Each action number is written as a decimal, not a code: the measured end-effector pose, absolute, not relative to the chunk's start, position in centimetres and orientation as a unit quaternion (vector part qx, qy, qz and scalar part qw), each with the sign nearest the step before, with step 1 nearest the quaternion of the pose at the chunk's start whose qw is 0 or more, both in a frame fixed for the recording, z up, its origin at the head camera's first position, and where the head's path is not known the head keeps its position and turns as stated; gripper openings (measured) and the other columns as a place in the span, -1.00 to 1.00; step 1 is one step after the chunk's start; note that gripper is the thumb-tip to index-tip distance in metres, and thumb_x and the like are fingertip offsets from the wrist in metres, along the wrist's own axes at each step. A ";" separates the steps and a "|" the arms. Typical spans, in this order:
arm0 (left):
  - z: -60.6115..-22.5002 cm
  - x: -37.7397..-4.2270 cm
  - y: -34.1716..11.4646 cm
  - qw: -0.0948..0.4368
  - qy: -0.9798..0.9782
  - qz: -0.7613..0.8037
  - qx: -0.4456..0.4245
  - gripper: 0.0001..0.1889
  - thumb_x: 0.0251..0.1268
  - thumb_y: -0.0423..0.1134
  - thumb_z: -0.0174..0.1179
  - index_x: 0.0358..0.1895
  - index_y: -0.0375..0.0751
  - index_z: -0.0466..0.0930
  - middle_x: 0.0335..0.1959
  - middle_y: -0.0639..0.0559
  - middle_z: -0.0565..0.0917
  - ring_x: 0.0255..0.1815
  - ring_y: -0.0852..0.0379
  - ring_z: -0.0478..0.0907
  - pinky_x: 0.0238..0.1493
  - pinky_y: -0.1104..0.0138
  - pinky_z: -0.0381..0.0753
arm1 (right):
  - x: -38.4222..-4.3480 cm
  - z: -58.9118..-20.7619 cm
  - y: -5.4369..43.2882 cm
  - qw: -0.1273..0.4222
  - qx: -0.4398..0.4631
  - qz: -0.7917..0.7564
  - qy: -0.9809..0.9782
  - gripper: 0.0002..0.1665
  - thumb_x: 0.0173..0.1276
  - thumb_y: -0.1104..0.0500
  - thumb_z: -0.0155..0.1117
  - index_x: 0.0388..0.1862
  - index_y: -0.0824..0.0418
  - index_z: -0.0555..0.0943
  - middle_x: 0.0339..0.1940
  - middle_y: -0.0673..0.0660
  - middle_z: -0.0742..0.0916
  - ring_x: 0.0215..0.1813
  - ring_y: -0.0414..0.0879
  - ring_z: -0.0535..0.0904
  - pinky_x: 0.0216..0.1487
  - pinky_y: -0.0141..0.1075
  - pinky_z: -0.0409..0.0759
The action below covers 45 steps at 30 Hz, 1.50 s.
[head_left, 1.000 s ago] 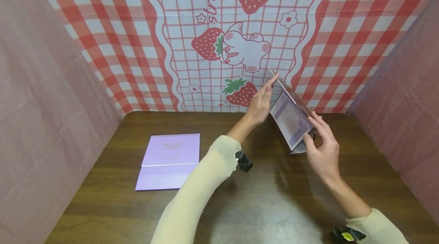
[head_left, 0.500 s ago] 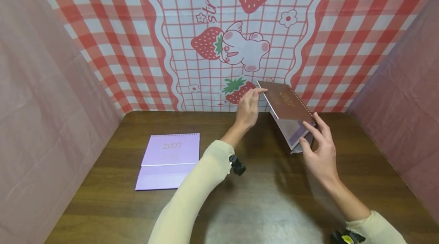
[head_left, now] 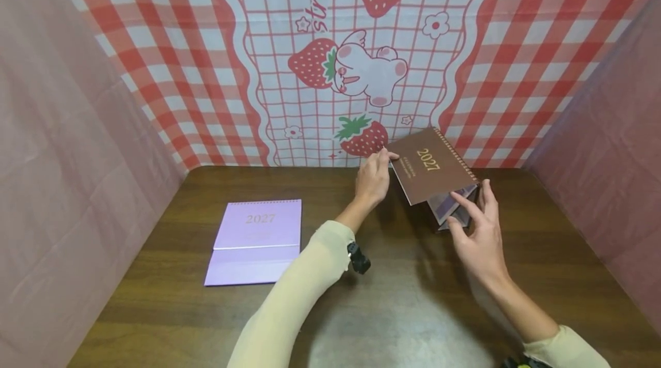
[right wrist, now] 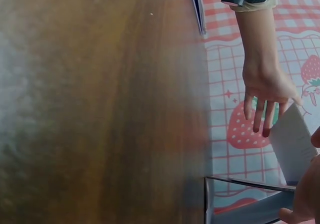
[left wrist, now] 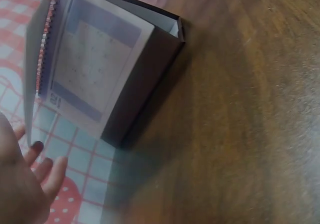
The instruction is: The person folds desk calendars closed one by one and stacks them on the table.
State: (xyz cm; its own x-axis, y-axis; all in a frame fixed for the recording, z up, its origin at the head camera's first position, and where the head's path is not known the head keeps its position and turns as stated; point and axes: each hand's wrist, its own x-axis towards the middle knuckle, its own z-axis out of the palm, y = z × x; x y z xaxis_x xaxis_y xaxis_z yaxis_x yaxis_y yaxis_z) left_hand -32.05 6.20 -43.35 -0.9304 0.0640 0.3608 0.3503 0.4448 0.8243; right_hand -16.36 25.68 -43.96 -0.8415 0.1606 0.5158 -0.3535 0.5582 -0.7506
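Note:
A brown desk calendar (head_left: 428,170) marked 2027 stands at the back right, angled, with its spiral along the top. Its cover leans out from the pages toward the left. My left hand (head_left: 373,178) pinches the free edge of this cover, thumb on the outer face and fingers underneath. The left wrist view shows a purple-bordered month page (left wrist: 92,58) behind the lifted cover. My right hand (head_left: 482,241) holds the calendar's near end, its fingertips at the spiral end and its thumb lower down by the pages.
A purple 2027 desk calendar (head_left: 258,233) stands on the wooden table (head_left: 170,310) at the left. Right behind the table hangs a red-and-white strawberry cloth (head_left: 289,98). Pink curtains (head_left: 609,155) close in both sides.
The brown cover has swung down to the left over the month page, so its 2027 print now faces up. My left hand has moved left and lower with it; my right hand has shifted slightly.

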 end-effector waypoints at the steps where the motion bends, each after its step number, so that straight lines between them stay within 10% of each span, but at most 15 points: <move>1: -43.5 -32.0 6.3 0.128 -0.845 -0.507 -0.115 -0.25 0.87 0.16 -0.47 0.24 0.06 0.86 0.39 -0.06 0.81 0.44 -0.16 0.73 0.38 -0.06 0.73 | -16.3 -44.0 25.7 0.272 0.054 0.464 -0.841 -0.44 0.47 0.48 0.37 0.44 0.45 0.67 0.94 0.40 0.01 0.91 0.48 0.00 0.64 -0.81 -0.01; 8: -44.4 -32.0 7.1 0.030 -0.864 -0.492 -0.104 -0.28 0.92 0.22 -0.47 0.35 0.17 0.80 0.62 0.08 0.66 0.63 -0.16 0.61 0.56 -0.10 0.64 | -15.9 -44.3 25.9 0.241 0.036 0.451 -0.858 -0.42 0.49 0.41 0.37 0.47 0.42 0.65 0.94 0.44 0.00 0.89 0.52 0.03 0.59 -0.83 -0.06; 17: -50.2 -36.4 8.8 -0.023 -0.881 -0.444 -0.159 -0.21 0.83 0.40 -0.64 0.51 0.44 0.66 0.67 0.27 0.58 0.70 -0.10 0.53 0.61 -0.10 0.60 | -15.6 -44.4 26.0 0.231 0.003 0.432 -0.872 -0.46 0.48 0.35 0.42 0.42 0.33 0.70 0.89 0.46 0.17 0.84 0.53 0.19 0.84 0.06 0.18; 26: -52.2 -36.9 10.2 -0.057 -0.884 -0.420 -0.199 -0.12 0.75 0.48 -0.79 0.59 0.51 0.58 0.73 0.24 0.50 0.74 -0.04 0.49 0.72 -0.02 0.53 | -15.4 -44.7 26.3 0.233 -0.022 0.414 -0.880 -0.47 0.47 0.34 0.43 0.41 0.26 0.73 0.84 0.46 0.32 0.64 0.54 0.48 0.21 -0.58 0.33; 37: -50.9 -35.3 11.3 -0.045 -0.887 -0.395 -0.233 -0.14 0.82 0.37 -0.78 0.59 0.43 0.59 0.68 0.28 0.57 0.70 0.05 0.54 0.66 0.09 0.58 | -15.0 -44.3 27.0 0.249 -0.037 0.399 -0.881 -0.55 0.48 0.34 0.40 0.32 0.25 0.78 0.78 0.44 0.43 0.30 0.34 0.68 0.17 -0.44 0.44; 45: -49.9 -38.3 11.3 -0.004 -0.857 -0.466 -0.220 -0.18 0.86 0.30 -0.73 0.73 0.17 0.44 0.78 0.19 0.45 0.82 0.08 0.37 0.84 0.15 0.36 | -14.8 -43.0 26.9 0.234 -0.036 0.423 -0.875 -0.44 0.51 0.34 0.38 0.47 0.22 0.68 0.85 0.34 0.36 0.76 0.42 0.39 0.44 -0.44 0.50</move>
